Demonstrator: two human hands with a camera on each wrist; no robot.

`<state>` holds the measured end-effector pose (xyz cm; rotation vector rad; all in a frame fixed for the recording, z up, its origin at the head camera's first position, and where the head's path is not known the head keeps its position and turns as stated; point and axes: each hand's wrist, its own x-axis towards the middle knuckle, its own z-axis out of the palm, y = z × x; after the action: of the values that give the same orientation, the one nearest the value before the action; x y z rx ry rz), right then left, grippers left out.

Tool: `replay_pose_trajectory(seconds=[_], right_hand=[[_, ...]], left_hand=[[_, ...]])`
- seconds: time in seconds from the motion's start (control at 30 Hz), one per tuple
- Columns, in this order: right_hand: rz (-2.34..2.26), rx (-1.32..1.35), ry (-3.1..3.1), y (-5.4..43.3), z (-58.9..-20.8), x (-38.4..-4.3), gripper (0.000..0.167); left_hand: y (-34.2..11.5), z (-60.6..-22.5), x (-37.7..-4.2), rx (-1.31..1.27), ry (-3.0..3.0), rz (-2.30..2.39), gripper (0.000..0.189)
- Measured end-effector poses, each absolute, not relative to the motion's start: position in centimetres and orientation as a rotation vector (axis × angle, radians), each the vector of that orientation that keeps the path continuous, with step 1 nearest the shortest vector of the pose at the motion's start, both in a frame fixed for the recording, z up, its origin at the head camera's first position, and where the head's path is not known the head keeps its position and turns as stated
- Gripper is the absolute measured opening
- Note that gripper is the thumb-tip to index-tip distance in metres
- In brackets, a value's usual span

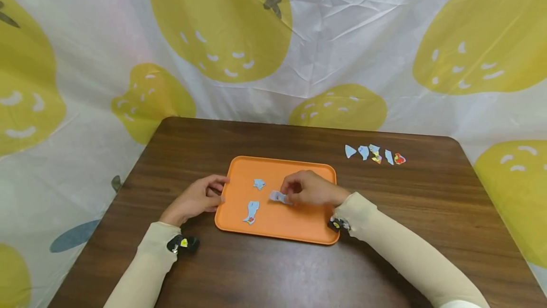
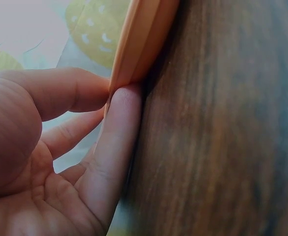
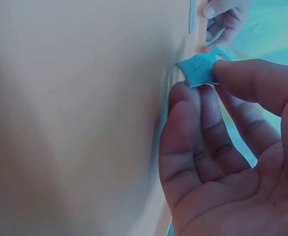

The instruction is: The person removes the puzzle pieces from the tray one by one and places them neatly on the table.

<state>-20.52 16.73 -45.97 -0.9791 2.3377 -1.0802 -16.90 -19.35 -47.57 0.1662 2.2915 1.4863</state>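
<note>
Right hand (image 1: 314, 188) pinches a bluish picture piece (image 1: 278, 197) over the orange tray (image 1: 290, 223) in the head view. Left wrist view: the left hand (image 2: 41, 179) grips the tray's rim. Right wrist view: the piece looks light, thin, easily creased, best pinched by its edges.

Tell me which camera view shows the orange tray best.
The head view: all four corners of the orange tray show. The left wrist view shows only a stretch of rim pinched by the left hand; the right wrist view, a cropped part of its surface and rim.
</note>
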Motion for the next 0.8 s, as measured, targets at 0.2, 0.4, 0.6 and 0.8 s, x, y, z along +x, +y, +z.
replay_pose_trajectory(seconds=[0.2,0.4,0.6,0.8], right_hand=[[-1.137,-0.945,2.333,16.9,-45.8,-20.0,0.025],[-1.204,-0.926,2.301,17.2,-45.7,-19.7,0.046],[-1.252,-0.909,2.271,17.4,-45.2,-19.3,0.047],[-1.310,-0.861,2.244,17.8,-44.6,-18.7,0.046]], left_hand=[[-19.4,-47.5,-16.9,0.163,2.278,1.493,0.053],[-19.5,-47.6,-16.9,0.160,2.274,1.496,0.053],[-19.5,-47.6,-16.9,0.151,2.277,1.488,0.053],[-19.4,-47.6,-16.9,0.151,2.281,1.481,0.052]])
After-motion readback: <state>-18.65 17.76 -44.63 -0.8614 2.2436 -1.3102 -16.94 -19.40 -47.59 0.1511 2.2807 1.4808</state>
